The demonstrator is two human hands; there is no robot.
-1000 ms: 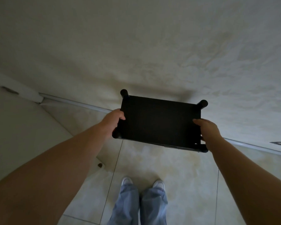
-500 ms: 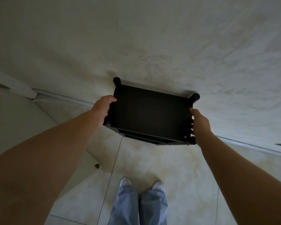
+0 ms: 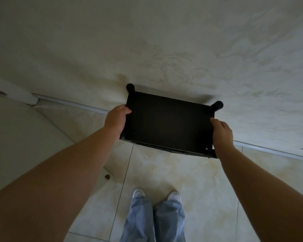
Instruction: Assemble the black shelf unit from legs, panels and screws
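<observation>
Shelf unit (image 3: 168,123) nearer wall; both hands gripping.

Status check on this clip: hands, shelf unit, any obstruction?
Left hand and right hand grip the black shelf unit by its short sides. Unit against wall. Nothing in the way.

Black shelf unit (image 3: 168,123), cream marbled floor (image 3: 191,175)
</observation>
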